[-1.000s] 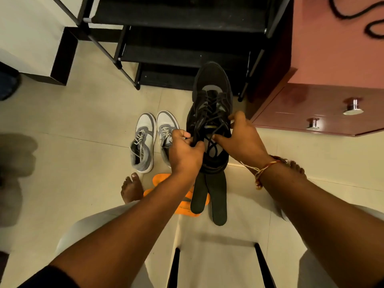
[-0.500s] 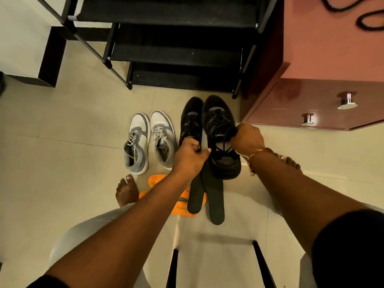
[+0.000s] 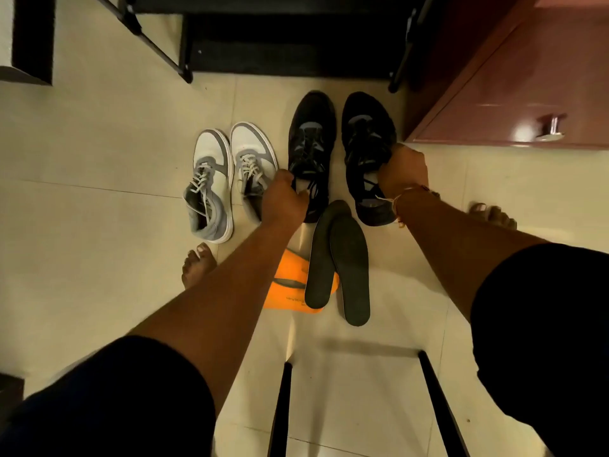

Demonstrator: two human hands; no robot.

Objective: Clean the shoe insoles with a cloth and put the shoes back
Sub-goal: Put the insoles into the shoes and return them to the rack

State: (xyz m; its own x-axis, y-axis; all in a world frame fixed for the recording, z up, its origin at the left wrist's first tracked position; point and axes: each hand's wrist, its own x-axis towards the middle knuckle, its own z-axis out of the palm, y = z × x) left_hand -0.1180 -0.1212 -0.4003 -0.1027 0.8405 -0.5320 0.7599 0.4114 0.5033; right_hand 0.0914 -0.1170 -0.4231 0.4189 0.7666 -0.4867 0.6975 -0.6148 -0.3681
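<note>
Head view: insoles (image 3: 349, 258) lie nearest you. Just beyond them your left hand (image 3: 283, 201) grips the left shoe (image 3: 311, 133), your right hand (image 3: 402, 171) the right shoe (image 3: 365, 127). Shelve either on the rack (image 3: 283, 61) beyond, and its insole gets left out, uncleaned.

Floor (image 3: 99, 225) carries black shoes (image 3: 311, 136), grey shoes (image 3: 211, 166), dark insoles (image 3: 349, 265).

The floor tiles (image 3: 99, 159) are pale, smooth and softly glossy. The cabinet (image 3: 510, 94) has a reddish-brown, high-gloss lacquered face, and its knob (image 3: 551, 127) is polished metal. The black shoes (image 3: 311, 127) look like matt woven fabric; the grey and white sneakers (image 3: 211, 159) show smooth leather-like panels and woven laces. The black insoles (image 3: 349, 265) are matt and foam-like, the orange insoles (image 3: 290, 298) smooth, the rack (image 3: 155, 44) matt black metal
</note>
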